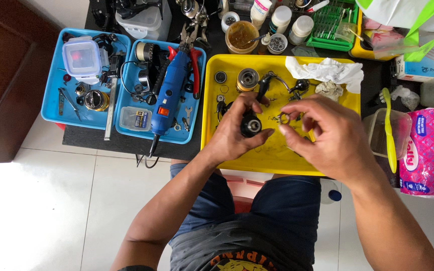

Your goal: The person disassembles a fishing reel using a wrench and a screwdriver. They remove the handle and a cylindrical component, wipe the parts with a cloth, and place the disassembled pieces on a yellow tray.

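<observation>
**Kid:** What is in the hands?

**Friend:** The left hand (237,133) is wrapped around a black reel part (250,125). Its round end pokes out between the thumb and the fingers. The right hand (327,138) pinches a small metal ring (284,119) with its thumb and first finger.

**Kid:** Where is the ring next to the black part?

**Friend:** Just beside it, on its right. The ring is a bit higher. They look apart, not touching.

**Kid:** And where are both of them?

**Friend:** Up in the air, over the middle of the yellow tray (212,100). The hands are close together there.

**Kid:** What else is in the tray?

**Friend:** A round silver spool (247,79) sits near the top. A small bearing (220,77) lies left of it. A black handle (267,83) is right of the spool. White tissue (327,70) lies in the top right corner.

**Kid:** What is left of the tray?

**Friend:** Two blue trays (51,108) side by side. The near one holds a blue power tool (169,93) and red pliers (189,55). The far one holds a clear box (82,57).

**Kid:** And behind the yellow tray?

**Friend:** A tub of brown grease (241,36) and some white bottles (280,20).

**Kid:** And on the right?

**Friend:** A green toothbrush (390,133) rests on a clear tub. A pink pack (430,153) lies next to it.
</observation>
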